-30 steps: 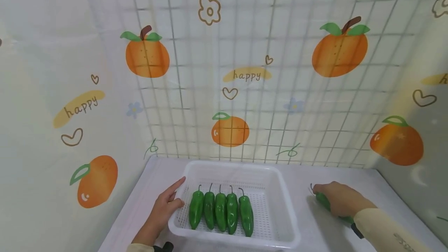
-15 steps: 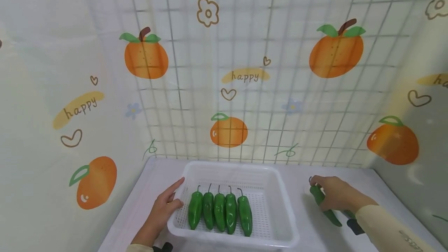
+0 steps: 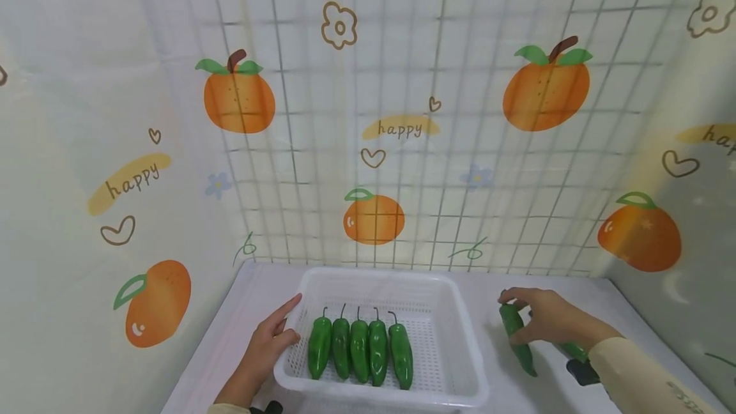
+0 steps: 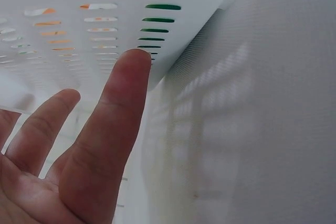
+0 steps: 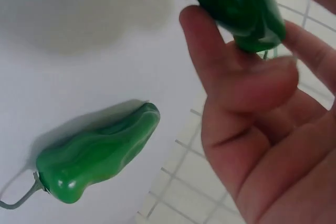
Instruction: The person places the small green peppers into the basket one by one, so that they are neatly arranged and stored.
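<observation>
My right hand (image 3: 554,319) pinches a green chili pepper (image 3: 522,356) between thumb and fingers, to the right of the basket. In the right wrist view the held pepper (image 5: 239,1) hangs above the table, its stem end among the fingers. Another green pepper (image 5: 100,153) lies on the table beneath that hand, mostly covered by it in the head view. My left hand (image 3: 269,340) touches the left side of a white plastic basket (image 3: 475,353) with fairly straight fingers. Several green peppers (image 3: 360,351) lie in a row inside the basket, stems pointing away.
A white tabletop (image 3: 215,331) carries the basket. Behind it hangs a curtain (image 3: 402,50) printed with oranges, over a wire grid. Curtain also covers both sides. A dark wrist strap (image 3: 582,372) shows below my right hand.
My right hand has lifted the pepper and brought it a little left, towards the basket, uncovering more of it. The left hand and the basket stay put; the head view shifts slightly.
</observation>
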The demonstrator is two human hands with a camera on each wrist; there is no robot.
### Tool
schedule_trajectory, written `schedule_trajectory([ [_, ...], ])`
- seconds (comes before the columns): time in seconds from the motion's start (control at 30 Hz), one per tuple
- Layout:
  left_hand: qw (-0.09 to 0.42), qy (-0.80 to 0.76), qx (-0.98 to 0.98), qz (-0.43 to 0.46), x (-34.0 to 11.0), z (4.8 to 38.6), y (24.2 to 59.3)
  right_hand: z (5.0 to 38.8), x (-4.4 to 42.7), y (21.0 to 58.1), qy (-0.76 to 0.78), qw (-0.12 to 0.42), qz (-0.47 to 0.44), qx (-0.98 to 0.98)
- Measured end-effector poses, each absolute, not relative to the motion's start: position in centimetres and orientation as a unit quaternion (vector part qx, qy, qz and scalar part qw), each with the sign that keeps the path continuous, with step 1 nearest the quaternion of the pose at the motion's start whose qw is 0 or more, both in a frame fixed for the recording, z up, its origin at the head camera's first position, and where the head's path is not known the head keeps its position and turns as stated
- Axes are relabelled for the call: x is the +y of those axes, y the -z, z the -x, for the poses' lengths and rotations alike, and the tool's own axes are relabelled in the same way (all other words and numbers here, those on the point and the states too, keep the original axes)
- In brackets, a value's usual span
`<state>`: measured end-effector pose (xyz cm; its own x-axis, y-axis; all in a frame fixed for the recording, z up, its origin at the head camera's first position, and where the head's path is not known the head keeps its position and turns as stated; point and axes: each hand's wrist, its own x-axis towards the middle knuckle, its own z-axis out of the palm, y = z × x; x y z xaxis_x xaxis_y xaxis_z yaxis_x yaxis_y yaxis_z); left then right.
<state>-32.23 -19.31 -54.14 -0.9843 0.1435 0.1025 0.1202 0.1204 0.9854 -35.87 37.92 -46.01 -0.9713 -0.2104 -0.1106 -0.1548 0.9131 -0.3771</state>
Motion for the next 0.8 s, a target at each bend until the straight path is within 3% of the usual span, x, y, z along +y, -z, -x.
schedule_trajectory([
  [0.8, 0.003, -0.656, 0.749, -0.089, -19.2, 32.1, 54.1, 34.3, 34.7, 40.4, 0.352, 0.075, 0.114, 0.926],
])
